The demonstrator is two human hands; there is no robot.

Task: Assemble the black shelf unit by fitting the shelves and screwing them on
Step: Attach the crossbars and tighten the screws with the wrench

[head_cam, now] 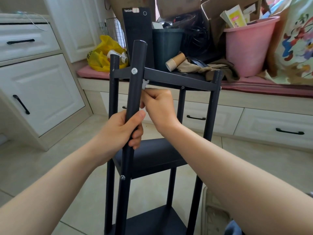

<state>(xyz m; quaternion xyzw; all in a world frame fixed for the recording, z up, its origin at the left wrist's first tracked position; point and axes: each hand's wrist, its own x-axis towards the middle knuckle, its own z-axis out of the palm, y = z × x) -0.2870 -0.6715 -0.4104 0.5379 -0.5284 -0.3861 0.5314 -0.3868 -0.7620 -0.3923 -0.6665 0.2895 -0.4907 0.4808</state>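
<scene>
Three shelves already seated between the posts of the black shelf unit (155,155), upright on the tiled floor (76,150), dead ahead between both forearms. Round the near post (135,92), left hand (123,131) wrapped about midway between upper and middle shelves, fingers (136,141) curled tight on it, thumb across the front. Just to the right of that post and a little higher, right hand (160,109), fingers (153,93) pinched together on a small flat silver wrench (145,84). Wrench head straight up from those fingers, tucked under the front rail of the top shelf (179,79), hard beside the post's inner side; cannot tell whether seated on a nut. On the post's outer face, screw head (134,71), just above the wrench, level with the rail. Judged axis of that screw: horizontal, through the post toward the shelf corner. Wrench handle roughly vertical; likely swing sideways, in a cramped arc beneath the rail. Nearer the joint: right hand. Lower and steadying: left hand.
</scene>
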